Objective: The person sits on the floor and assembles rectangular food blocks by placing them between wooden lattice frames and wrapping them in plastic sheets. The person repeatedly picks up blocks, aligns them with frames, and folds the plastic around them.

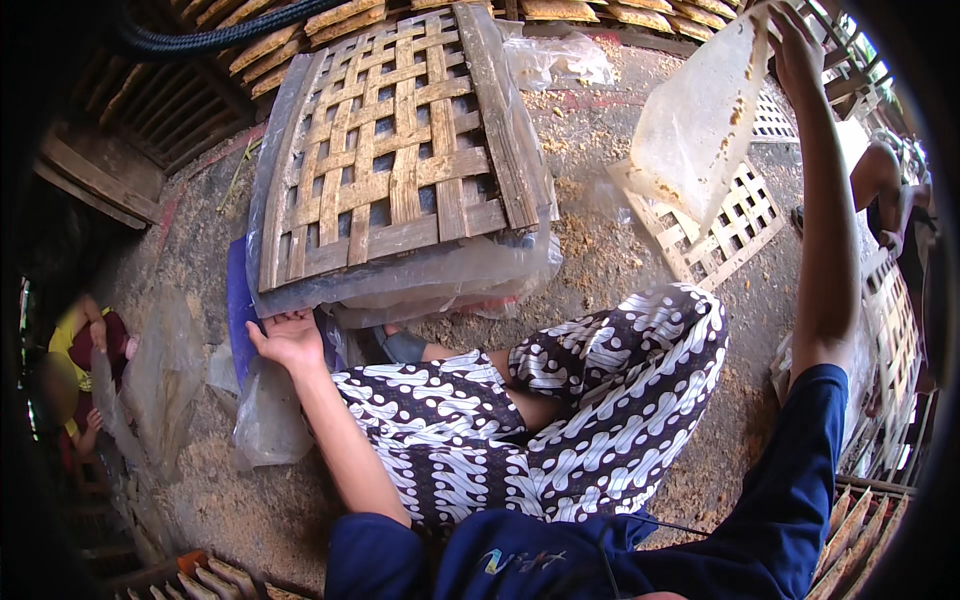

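My right hand (pixel 795 55) is raised at the upper right, its fingers closed on the top corner of a translucent plastic sheet (pixel 690 125). Brown crumbs cling to the sheet, which hangs down over a woven bamboo tray (pixel 748 215) lying on the floor. At the front left corner of a stack in front of me, my left hand (pixel 291 340) lies palm up, fingers stretched out by the plastic edge. That stack has a large woven bamboo rack (pixel 395 150) on top, with layers of clear plastic (pixel 440 275) beneath it.
Loose plastic (pixel 272 425) and a blue-purple sheet (pixel 238 310) lie left of my patterned trousers. Crumbs cover the concrete floor (pixel 600 240). A person (pixel 85 340) handles plastic at the far left; another person's limb (pixel 880 180) shows at the right, near more racks (pixel 893 320).
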A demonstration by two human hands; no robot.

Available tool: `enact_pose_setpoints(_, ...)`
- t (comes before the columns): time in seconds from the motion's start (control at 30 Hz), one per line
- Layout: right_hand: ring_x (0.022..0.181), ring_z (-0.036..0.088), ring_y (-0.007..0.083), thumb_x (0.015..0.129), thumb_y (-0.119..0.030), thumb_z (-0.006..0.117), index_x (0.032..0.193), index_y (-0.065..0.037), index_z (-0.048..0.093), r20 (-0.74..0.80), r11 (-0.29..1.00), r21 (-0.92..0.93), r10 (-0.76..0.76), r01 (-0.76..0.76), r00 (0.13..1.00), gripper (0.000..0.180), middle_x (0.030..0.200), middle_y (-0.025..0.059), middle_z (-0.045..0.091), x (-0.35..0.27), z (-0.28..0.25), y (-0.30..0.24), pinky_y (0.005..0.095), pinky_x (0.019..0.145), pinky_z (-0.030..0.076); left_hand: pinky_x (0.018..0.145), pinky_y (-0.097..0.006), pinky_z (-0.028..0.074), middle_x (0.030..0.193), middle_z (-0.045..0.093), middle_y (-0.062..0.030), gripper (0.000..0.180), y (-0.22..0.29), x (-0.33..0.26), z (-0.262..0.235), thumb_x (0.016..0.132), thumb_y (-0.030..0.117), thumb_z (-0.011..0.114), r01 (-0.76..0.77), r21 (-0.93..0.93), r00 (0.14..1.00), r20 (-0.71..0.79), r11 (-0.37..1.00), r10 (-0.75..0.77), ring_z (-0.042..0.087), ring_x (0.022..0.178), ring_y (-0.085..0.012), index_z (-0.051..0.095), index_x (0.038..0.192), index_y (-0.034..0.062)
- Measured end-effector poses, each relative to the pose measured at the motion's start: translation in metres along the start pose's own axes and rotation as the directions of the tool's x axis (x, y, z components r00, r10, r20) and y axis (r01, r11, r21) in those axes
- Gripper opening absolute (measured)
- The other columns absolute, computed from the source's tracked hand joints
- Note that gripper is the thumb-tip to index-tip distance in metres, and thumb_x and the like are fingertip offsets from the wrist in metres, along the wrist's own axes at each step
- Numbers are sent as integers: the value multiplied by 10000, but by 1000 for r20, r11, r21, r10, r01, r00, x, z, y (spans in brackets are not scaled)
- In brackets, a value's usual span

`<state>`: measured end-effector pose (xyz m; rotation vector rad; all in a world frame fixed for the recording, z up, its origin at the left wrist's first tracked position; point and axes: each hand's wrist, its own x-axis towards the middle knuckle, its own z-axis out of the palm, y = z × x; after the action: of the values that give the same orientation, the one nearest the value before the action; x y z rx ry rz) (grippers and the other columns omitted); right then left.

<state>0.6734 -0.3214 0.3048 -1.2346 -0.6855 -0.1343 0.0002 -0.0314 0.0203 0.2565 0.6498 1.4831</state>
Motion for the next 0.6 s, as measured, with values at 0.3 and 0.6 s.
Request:
enact_pose_setpoints(0.3,1031,622,270,805,-148,715,1312,95,474,-222,796,-603,-106,-51,969,613,1251,195,564,-32,-143,97,329,857,537,858,-379,392,1071,555,-17,578,-5,8,-11,921,585,442,39,56,997,68,998,-43,479,889,-183,560,1230,112)
enact_pose_setpoints(0.6,934,630,237,838,-453,701,1338,-94,436,-139,554,-390,754,-736,641,670,1146,95,569,-237,-217,209,390,657,515,886,-386,385,1144,547,-8,553,-14,13,-12,926,582,440,58,27,997,44,998,-59,483,974,-178,554,1226,131)
